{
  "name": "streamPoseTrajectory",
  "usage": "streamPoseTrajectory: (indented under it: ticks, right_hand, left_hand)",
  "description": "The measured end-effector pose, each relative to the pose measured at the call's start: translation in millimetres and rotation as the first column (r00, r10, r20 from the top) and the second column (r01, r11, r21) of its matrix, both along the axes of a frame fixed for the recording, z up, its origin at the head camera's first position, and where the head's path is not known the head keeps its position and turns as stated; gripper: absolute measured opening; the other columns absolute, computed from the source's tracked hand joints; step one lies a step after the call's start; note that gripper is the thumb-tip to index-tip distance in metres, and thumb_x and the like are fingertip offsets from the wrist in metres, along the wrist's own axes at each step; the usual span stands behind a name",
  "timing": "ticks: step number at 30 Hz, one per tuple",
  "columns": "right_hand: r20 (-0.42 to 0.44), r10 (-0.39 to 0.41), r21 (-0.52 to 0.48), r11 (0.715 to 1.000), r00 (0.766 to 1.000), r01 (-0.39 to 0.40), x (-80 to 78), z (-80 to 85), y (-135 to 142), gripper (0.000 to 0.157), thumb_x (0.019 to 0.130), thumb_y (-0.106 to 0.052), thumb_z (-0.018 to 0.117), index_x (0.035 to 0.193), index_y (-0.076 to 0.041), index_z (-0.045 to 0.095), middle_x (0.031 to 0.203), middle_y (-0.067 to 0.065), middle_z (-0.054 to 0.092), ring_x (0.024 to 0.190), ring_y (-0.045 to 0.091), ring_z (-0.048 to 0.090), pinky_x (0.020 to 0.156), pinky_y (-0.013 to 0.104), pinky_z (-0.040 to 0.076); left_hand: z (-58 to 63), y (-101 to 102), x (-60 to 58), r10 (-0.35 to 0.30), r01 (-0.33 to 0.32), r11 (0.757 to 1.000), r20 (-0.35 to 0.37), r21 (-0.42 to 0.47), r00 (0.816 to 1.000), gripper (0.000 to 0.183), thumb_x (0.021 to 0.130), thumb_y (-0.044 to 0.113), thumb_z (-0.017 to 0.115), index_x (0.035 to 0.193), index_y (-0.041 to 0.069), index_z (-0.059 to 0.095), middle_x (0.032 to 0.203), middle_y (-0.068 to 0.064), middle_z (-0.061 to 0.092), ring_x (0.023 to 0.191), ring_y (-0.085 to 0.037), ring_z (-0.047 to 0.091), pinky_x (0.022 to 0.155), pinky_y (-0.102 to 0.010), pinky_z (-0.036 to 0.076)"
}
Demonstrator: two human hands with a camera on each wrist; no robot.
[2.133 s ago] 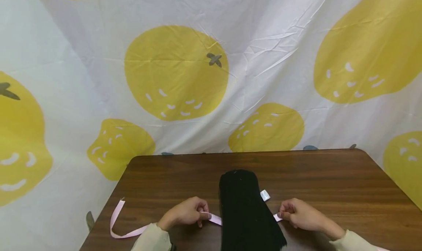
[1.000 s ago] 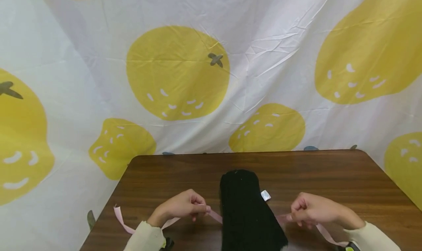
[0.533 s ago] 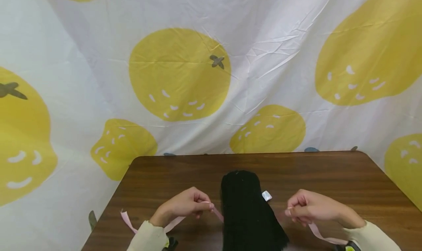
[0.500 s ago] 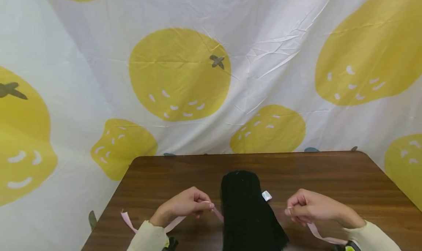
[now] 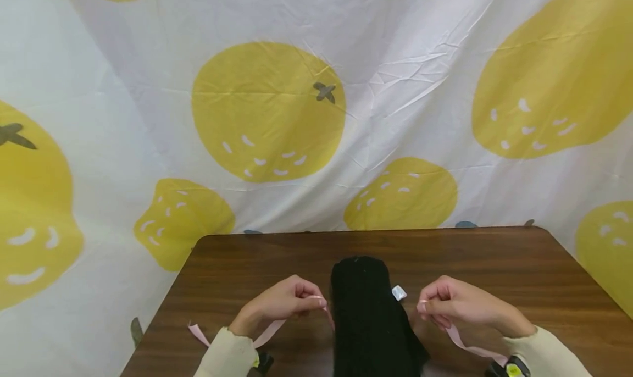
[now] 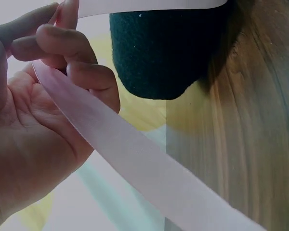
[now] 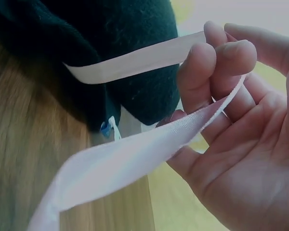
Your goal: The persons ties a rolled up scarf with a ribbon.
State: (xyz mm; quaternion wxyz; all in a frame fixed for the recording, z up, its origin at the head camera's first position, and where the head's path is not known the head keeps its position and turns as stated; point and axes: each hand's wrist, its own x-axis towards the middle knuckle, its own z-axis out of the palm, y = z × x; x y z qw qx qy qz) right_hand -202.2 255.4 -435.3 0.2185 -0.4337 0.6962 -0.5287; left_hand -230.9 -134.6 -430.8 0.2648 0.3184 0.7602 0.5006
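Note:
A folded, fuzzy black cloth [image 5: 368, 316] lies lengthwise on the table, with a white tag [image 5: 399, 293] at its right side. Pink ribbon [image 6: 149, 168] passes beneath it and comes out on both sides. Left of the cloth, my left hand [image 5: 284, 303] pinches the ribbon between thumb and fingers, raised over the table. My right hand [image 5: 467, 305] pinches the other side of the ribbon [image 7: 120, 163] to the right of the cloth. From each hand a loose tail trails back toward the wrist. The ribbon under the cloth is hidden.
The brown wooden table [image 5: 257, 256] has rounded far corners. Behind it hangs a white curtain [image 5: 395, 36] printed with yellow lemons. Each wrist wears a dark camera [image 5: 509, 367] below its cream sleeve [image 5: 546, 355].
Both hands have lifted with the ribbon and come in closer to the cloth after first drawing apart. The left ribbon tail has been pulled in toward the sleeve. The cloth stays in place.

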Motion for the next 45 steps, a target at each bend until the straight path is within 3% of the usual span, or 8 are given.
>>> streamPoseTrajectory:
  ticks: [4,12,18,28,38,45]
  right_hand:
    - [-0.004,-0.004,-0.016,1.000,1.000,0.004,-3.6,2.6,-8.1,0.024,0.101,0.006,0.044,0.088,0.000,0.064,0.057,0.019,0.049,0.047,0.025,0.049,0.047,0.032,0.048]
    - [-0.013,-0.012,-0.044,0.999,1.000,0.011,-6.6,10.9,-19.4,0.022,0.100,0.005,0.047,0.092,-0.003,0.066,0.059,0.019,0.050,0.048,0.024,0.049,0.049,0.029,0.048]
    - [-0.020,-0.017,-0.053,0.998,1.000,0.016,-7.3,13.1,-25.2,0.022,0.100,0.004,0.047,0.096,-0.003,0.067,0.059,0.019,0.051,0.050,0.029,0.049,0.053,0.031,0.050]
    - [-0.056,-0.033,-0.056,0.998,0.998,0.030,-10.5,15.3,-30.4,0.021,0.101,0.003,0.046,0.095,0.002,0.066,0.059,0.017,0.053,0.051,0.029,0.051,0.055,0.031,0.050]
    - [-0.016,-0.097,-0.059,0.994,0.995,0.096,-10.7,23.0,-38.8,0.020,0.102,-0.002,0.048,0.100,0.003,0.067,0.062,0.020,0.051,0.051,0.027,0.048,0.052,0.028,0.047]
    - [-0.009,-0.145,-0.042,0.989,0.989,0.144,-11.0,27.4,-44.6,0.021,0.103,-0.005,0.048,0.105,0.006,0.066,0.066,0.023,0.052,0.050,0.026,0.050,0.047,0.031,0.047]
  left_hand:
    - [4.2,4.3,-1.6,-0.001,0.000,1.000,0.028,0.023,1.000,0.021,0.097,0.019,0.063,0.093,0.000,0.072,0.058,0.006,0.040,0.050,-0.009,0.034,0.051,-0.022,0.031]
    - [15.5,13.8,-3.5,-0.005,0.003,1.000,-0.083,-0.014,0.997,0.018,0.098,0.023,0.063,0.089,0.011,0.073,0.058,0.003,0.042,0.052,-0.008,0.038,0.052,-0.022,0.033]
    - [21.6,21.8,-4.9,-0.025,0.024,1.000,-0.119,-0.015,0.993,0.021,0.098,0.022,0.062,0.095,0.004,0.073,0.058,0.004,0.042,0.053,-0.007,0.038,0.053,-0.021,0.032]
    - [28.2,30.8,-6.5,-0.041,0.042,0.999,-0.109,0.003,0.993,0.017,0.098,0.019,0.061,0.095,0.006,0.072,0.062,0.005,0.047,0.056,-0.007,0.042,0.055,-0.021,0.036]
    - [28.4,42.1,-6.8,-0.038,0.042,0.998,-0.112,0.036,0.993,0.016,0.098,0.017,0.062,0.095,0.005,0.071,0.066,-0.002,0.052,0.058,-0.007,0.045,0.056,-0.020,0.040]
    - [29.7,50.6,-6.2,-0.040,0.045,0.998,-0.115,0.042,0.993,0.014,0.098,0.017,0.062,0.096,0.006,0.071,0.065,0.004,0.046,0.058,-0.006,0.041,0.055,-0.021,0.037]
